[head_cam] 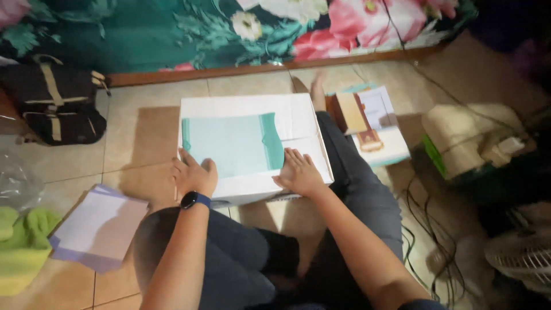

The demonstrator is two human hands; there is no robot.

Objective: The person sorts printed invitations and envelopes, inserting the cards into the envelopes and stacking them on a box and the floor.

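1. Cloth of yellow-green colour lies bunched at the far left on the tiled floor, with a black bag with tan straps farther back, near the wooden base under a flowered cover.
2. Paper sheets, pale lilac, lie stacked on the floor just beside the person's left knee.
3. Left hand, with a dark watch on the wrist, rests on the near left corner of the teal sheet; its fingers are curled loosely together, pressing down rather than pinching.
4. Teal sheet lies flat on top of a white box, which sits on the floor between the person's legs. Its right edge looks wavy, as if cut or torn.
5. Right hand lies flat at the near right corner of the sheet, fingers spread and palm down, partly on the sheet and partly on the box.
6. Booklets and cards lie on the floor beyond the right leg; cables trail past them, and a fan stands at the far right.
7. Risk, as I judge it: the sheet is thin, so uneven pressure from the two hands could crease it or let it slide askew on the smooth box. The light is dim, so a skewed edge could go unnoticed.
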